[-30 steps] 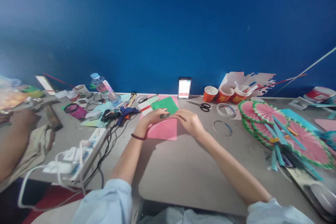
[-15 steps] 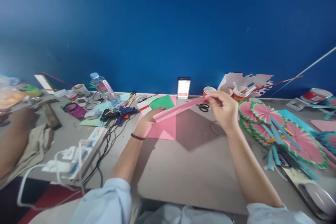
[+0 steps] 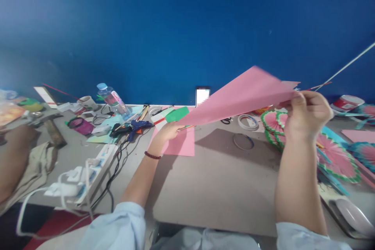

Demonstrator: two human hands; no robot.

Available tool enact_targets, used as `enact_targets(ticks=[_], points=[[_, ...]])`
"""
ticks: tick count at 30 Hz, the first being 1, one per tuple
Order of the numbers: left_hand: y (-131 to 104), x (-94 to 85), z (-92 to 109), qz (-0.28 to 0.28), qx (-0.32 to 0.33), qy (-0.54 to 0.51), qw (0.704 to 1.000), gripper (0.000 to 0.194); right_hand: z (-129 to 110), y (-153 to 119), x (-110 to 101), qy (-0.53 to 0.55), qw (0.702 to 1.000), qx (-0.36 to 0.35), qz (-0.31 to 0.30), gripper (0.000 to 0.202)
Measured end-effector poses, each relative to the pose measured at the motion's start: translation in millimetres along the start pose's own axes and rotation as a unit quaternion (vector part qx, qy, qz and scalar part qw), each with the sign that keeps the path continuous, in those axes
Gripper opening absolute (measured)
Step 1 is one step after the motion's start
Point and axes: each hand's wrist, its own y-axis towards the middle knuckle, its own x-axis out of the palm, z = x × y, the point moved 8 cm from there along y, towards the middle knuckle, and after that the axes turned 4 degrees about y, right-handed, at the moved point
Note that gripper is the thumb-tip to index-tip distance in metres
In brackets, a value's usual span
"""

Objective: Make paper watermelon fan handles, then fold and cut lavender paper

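A large pink paper sheet (image 3: 237, 97) slants up in the air above the table. At its right corner, my right hand (image 3: 307, 113) pinches it between thumb and fingers. Its left end meets my left hand (image 3: 168, 132), whose fingers are closed around a thin stick-like item (image 3: 186, 127), with the sheet's tip just above. More pink paper (image 3: 183, 144) lies flat beneath my left hand, and a green sheet (image 3: 177, 114) rests behind it. The raised sheet partly hides the phone (image 3: 202, 95) by the wall.
Left of my arm are a glue gun (image 3: 137, 125), a bottle (image 3: 113, 99), a power strip (image 3: 98, 172) and cables. Another person's arm (image 3: 14, 156) rests at far left. Tape rolls (image 3: 247, 122), pink-green paper fans (image 3: 336, 156) and a mouse (image 3: 353, 215) are on the right.
My right hand has moved right, and the pink sheet now spreads wide where it was a narrow strip. Tape rolls behind have come into view. My left hand stays near its place.
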Motion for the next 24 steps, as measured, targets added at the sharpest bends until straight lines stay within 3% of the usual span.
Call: enact_targets(ticks=[4, 8, 15, 21, 24], points=[[3.9, -0.5, 15.2, 0.009, 0.043, 0.084, 0.996, 0.018, 10.7, 10.8, -21.9, 0.057, 0.996, 0.037, 0.053, 0.04], [4.5, 4.3, 21.4, -0.015, 0.048, 0.12, 0.991, 0.02, 23.8, 10.7, -30.9, 0.068, 0.99, 0.093, 0.079, 0.044], [-6.9, 0.3, 3.0, -0.071, -0.047, 0.173, 0.981, 0.025, 24.1, 8.4, -34.3, 0.072, 0.986, 0.114, 0.097, 0.038], [-17.9, -4.9, 2.0, -0.075, -0.097, 0.163, 0.979, 0.018, 9.3, 4.9, -36.6, 0.05, 0.989, 0.086, 0.107, 0.029], [-14.2, -13.8, 20.4, -0.037, -0.063, -0.001, 0.997, 0.027, -5.8, -14.0, -35.1, 0.028, 0.995, 0.057, 0.075, 0.031]])
